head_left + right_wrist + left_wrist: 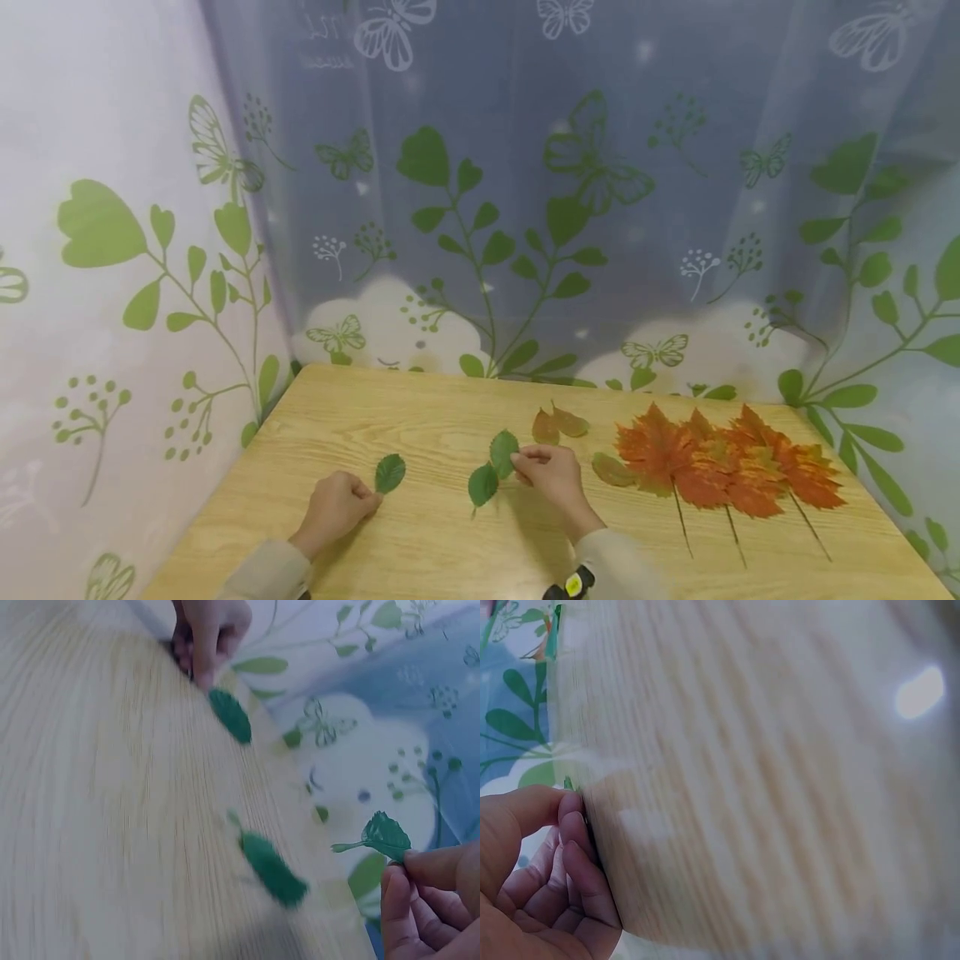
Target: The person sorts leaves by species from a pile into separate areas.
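A green leaf [505,452] with a toothed edge is pinched by the thumb and forefinger of the person's right hand [552,478], which grips it by one margin. From the right wrist's side I see it raised off the wood, its short stem sticking out free. Just beside it, toward the person's left, a second green leaf [483,484] lies on the bench [435,550], with neither hand on it. Farther left, well apart from these two, is a third green leaf [390,472]. The left hand [337,510] pinches its stem end between thumb and finger, the other fingers curled in; whether that blade touches the wood I can't tell.

Beyond the right hand, two brown leaves [568,422] lie close together on the bench. To the right, a yellowish-brown leaf [612,470] sits against the edge of a cluster of orange maple leaves [720,467], which overlap one another, three dark stems [736,537] pointing back toward the person.

Pale sleeves [270,570] cover both forearms, and a black wristband [576,582] with a yellow patch circles the right wrist. Behind and at both sides hangs cloth [480,75] printed with butterflies and green sprigs.
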Demonstrator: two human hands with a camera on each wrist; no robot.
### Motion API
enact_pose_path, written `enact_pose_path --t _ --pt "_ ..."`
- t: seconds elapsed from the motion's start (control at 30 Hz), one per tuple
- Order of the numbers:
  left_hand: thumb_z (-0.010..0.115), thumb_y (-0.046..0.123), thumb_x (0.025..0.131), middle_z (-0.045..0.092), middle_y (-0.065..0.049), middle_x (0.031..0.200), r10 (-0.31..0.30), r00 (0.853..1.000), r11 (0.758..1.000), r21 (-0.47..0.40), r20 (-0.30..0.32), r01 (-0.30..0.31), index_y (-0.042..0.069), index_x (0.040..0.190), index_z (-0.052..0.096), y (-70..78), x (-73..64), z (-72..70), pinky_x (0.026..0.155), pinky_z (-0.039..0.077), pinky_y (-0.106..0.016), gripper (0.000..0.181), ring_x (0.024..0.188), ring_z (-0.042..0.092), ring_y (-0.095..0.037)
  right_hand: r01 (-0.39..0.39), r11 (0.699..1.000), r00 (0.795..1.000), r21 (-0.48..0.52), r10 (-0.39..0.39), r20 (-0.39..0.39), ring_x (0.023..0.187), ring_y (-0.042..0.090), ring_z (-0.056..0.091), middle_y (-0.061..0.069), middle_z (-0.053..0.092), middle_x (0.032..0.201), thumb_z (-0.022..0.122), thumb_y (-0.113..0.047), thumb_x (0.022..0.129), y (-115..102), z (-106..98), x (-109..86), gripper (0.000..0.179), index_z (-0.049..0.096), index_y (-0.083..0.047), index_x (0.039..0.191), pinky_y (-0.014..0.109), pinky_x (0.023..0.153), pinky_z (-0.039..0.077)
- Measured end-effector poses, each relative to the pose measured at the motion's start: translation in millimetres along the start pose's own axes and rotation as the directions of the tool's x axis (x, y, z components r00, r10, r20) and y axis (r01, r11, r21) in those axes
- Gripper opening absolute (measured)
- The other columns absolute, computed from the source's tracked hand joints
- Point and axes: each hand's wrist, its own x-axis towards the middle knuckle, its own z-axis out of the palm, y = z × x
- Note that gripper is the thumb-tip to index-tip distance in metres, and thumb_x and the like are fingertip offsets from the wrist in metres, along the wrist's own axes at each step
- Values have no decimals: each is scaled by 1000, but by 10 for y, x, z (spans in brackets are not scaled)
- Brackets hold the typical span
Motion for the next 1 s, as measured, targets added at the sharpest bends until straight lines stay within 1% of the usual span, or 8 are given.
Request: enact_pose_path --t 0.1,0.23,0.33,0.4,0.6,0.7,0.83,1.0 --pt "74 8 80 63 1 58 8 1000 1000 -7 2 -8 5 64 68 -6 1 -1 45 40 -18 18 46 46 -10 -26 998 997 60 21 68 69 12 67 11 69 85 69 -8 88 -118 232 -1 23 67 11 102 29 70 57" --pt "75 9 80 63 1 59 1 1000 1000 -6 2 0 5 64 68 -5 13 -2 46 40 -19 17 47 47 -10 -74 991 993 114 62 101 71 14 69 14 70 92 68 -6 88 -201 554 -5 25 65 12 106 26 69 56" --pt "75 9 80 63 1 59 -10 1000 1000 0 1 10 5 64 68 -1 16 -1 47 42 -20 17 48 49 -10 -106 984 992 144 94 88 70 15 69 14 70 90 68 -4 88 -209 785 -12 24 66 11 106 27 68 56" --pt "75 9 80 63 1 59 -11 1000 1000 2 0 11 5 65 67 -4 12 -1 47 42 -20 17 49 50 -10 -117 981 992 156 107 74 67 12 68 13 70 88 69 -3 87 -187 922 -12 22 66 11 104 27 67 56" --pt "75 10 80 62 1 59 -17 1000 1000 12 -1 17 5 64 67 -12 3 0 46 41 -19 18 49 50 -10 -137 981 991 137 136 15 60 8 65 11 69 86 70 -3 85 2 1262 0 17 69 8 97 20 60 53" --pt "76 9 79 63 1 59 -8 1000 1000 4 -6 8 4 65 67 -20 9 11 46 42 -18 17 48 50 -10 -136 982 990 130 139 -17 56 8 65 11 69 82 71 -1 84 93 1368 -24 15 69 9 94 19 57 52" --pt "76 9 78 64 0 60 13 1000 1000 -15 -5 -13 4 65 68 -28 16 25 46 43 -19 16 49 51 -10 -122 989 990 88 128 -63 53 8 64 9 70 74 72 -1 83 142 1421 -49 11 71 7 90 18 53 52" --pt "76 10 79 63 1 59 10 1000 1000 -6 -9 -10 5 65 68 -45 24 22 45 40 -18 17 48 49 -10 -101 992 993 75 105 -45 53 10 65 9 70 69 72 -2 83 120 1426 -41 11 71 7 88 19 53 53"
